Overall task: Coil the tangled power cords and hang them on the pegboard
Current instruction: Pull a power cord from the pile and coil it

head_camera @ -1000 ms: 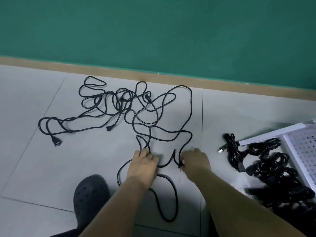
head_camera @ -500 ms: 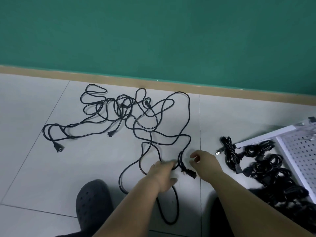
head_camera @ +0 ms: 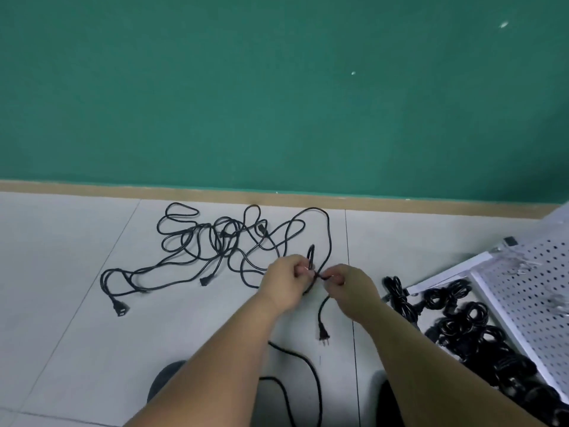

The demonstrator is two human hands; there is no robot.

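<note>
A tangle of black power cords (head_camera: 221,241) sprawls over the grey floor tiles below the green wall. My left hand (head_camera: 284,282) grips one cord, and a small loop of it stands up above the fist. Just to its right, my right hand (head_camera: 349,283) pinches the same cord. That cord's plug end (head_camera: 323,332) hangs down below my right hand. A socket end (head_camera: 120,308) lies at the far left. The white pegboard (head_camera: 529,303) leans at the right edge.
A pile of coiled black cords (head_camera: 462,328) lies against the pegboard's lower edge. A dark shoe (head_camera: 163,380) shows at the bottom left of centre. A tan skirting strip (head_camera: 184,191) runs along the foot of the wall.
Both hands have lifted off the floor with the cord. The plug that lay between them now dangles below my right hand, and a small loop has formed above my left fist.
</note>
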